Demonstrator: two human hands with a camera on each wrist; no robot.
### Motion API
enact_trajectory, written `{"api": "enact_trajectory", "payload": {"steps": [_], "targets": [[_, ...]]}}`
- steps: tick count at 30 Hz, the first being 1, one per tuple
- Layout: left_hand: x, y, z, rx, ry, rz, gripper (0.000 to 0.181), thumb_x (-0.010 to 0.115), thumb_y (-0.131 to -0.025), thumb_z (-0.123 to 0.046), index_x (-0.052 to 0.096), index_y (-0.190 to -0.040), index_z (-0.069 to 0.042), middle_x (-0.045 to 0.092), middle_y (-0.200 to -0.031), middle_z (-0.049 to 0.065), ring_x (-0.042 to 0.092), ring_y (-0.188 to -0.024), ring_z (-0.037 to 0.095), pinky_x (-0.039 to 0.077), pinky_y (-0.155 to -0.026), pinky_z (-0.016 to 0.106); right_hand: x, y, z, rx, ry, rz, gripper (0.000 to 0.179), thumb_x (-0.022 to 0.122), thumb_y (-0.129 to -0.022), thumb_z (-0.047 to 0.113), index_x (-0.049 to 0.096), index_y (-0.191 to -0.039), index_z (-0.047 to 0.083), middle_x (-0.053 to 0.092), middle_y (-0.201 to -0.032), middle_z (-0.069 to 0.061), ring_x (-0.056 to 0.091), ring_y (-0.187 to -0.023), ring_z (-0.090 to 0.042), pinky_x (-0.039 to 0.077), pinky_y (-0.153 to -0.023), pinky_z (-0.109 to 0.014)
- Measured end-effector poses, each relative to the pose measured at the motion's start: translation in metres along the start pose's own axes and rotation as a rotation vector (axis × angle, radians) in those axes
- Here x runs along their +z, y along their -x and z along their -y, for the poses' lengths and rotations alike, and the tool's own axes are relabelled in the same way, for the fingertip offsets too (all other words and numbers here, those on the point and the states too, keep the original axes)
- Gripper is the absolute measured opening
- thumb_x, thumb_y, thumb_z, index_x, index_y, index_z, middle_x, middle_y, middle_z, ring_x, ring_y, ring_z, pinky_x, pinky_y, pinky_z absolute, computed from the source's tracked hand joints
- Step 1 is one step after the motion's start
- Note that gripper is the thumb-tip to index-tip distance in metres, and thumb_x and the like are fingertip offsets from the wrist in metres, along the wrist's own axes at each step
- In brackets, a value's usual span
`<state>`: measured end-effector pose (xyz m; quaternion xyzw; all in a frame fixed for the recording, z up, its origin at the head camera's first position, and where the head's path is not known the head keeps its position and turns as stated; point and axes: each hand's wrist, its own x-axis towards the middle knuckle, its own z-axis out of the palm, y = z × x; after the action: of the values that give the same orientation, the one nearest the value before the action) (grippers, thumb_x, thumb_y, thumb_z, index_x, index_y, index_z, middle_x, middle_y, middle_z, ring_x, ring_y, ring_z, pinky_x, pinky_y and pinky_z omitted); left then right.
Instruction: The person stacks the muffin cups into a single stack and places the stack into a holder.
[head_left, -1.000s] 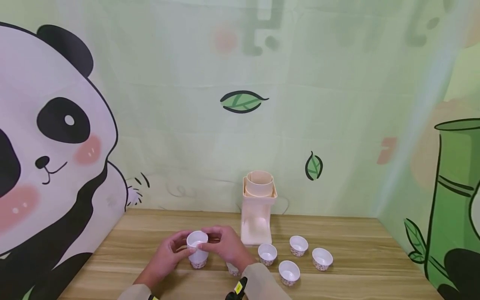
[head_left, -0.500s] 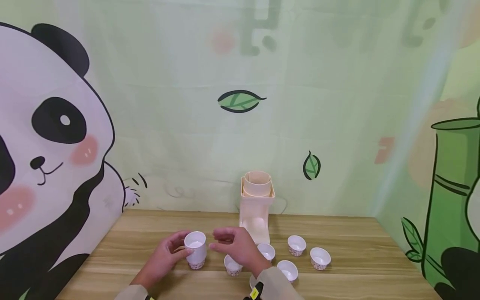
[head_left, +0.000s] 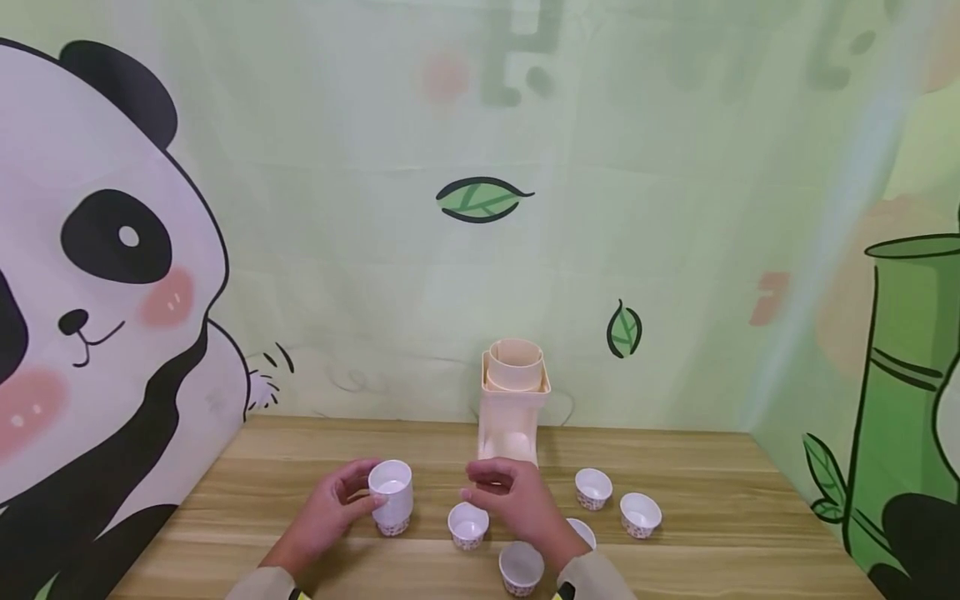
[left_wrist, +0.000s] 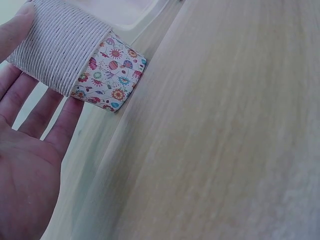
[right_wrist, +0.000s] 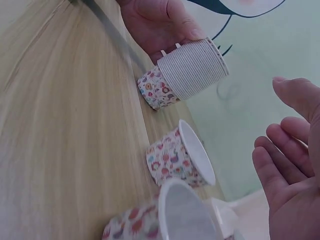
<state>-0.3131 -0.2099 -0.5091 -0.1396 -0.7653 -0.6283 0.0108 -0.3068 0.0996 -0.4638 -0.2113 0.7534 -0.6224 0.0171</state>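
A tall stack of nested paper cups (head_left: pixel 392 500) stands on the table at centre left in the head view, white rims above and a flower print at its base. My left hand (head_left: pixel 330 510) holds the stack's side between thumb and fingers; the left wrist view has the ridged stack (left_wrist: pixel 65 47) tilted across its upper left. My right hand (head_left: pixel 517 504) hovers to the right with loosely bent fingers and nothing in them. Below it are a loose paper cup (head_left: pixel 468 537) and a nearer one (head_left: pixel 521 587). The right wrist view shows the right palm (right_wrist: pixel 300 200) bare.
More flower-print cups (head_left: pixel 593 502) (head_left: pixel 641 528) stand to the right, one partly behind the right wrist. A pale pink stand (head_left: pixel 509 421) with a round holder on top rises at the back of the wooden table (head_left: pixel 315 450). A printed cloth (head_left: pixel 360 250) hangs behind.
My right hand has come away from the stack's rim and moved right, covering a cup by the pink stand. Two cups nearer me have come into view. The left hand stays on the stack.
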Motion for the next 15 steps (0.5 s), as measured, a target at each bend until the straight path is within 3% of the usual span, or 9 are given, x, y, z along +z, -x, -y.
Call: {"api": "enact_trajectory", "payload": {"steps": [7,15], "targets": [[0.001,0.001,-0.002,0.011,0.003,-0.005,0.057,0.076,-0.091,-0.01,0.053,-0.141,0.004,0.065,-0.132,0.024,0.064,-0.113,0.007,0.052,-0.096,0.02,-0.014,0.017,0.0,0.039,-0.037,-0.04,0.041,0.08,-0.089,0.014,0.068,-0.123,-0.005,0.071,-0.123,-0.021,0.068,-0.115,-0.032,0.056,-0.092,-0.019],[-0.001,0.001,-0.003,0.017,0.01,0.008,0.057,0.076,-0.091,-0.01,0.053,-0.142,0.004,0.064,-0.133,0.025,0.064,-0.113,0.006,0.052,-0.096,0.021,-0.036,0.034,-0.002,0.029,-0.023,-0.132,0.039,0.082,-0.086,0.01,0.07,-0.121,-0.005,0.071,-0.123,-0.022,0.069,-0.116,-0.023,0.056,-0.098,-0.027]]}}
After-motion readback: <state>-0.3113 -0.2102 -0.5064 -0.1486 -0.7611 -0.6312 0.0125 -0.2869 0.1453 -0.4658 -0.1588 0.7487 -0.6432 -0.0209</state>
